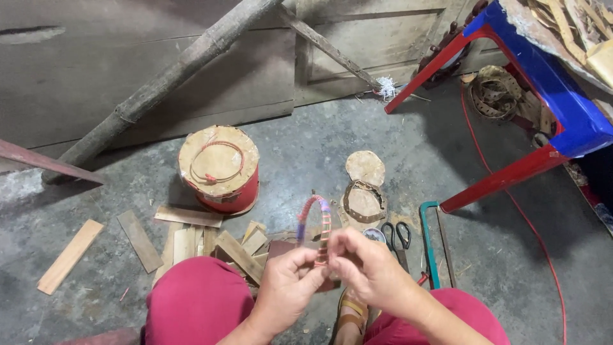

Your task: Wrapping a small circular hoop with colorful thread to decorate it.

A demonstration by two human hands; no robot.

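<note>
Head view shows both hands meeting low in the middle over the knees, the left hand [285, 285] and right hand [364, 265] each pinched on the lower rim of a small hoop [314, 223] wrapped in pink and purple strands, which stands upright between them. Open concrete floor [300, 147] lies ahead, hemmed by wood offcuts [191, 239] and a red drum [220, 167] on the left, and scissors [397, 235], a green-framed saw [429, 246] and a red-and-blue table [549, 96] on the right. The fingertips hide the hoop's bottom, and the frame's lower edge cuts off the forearms and lap.
</note>
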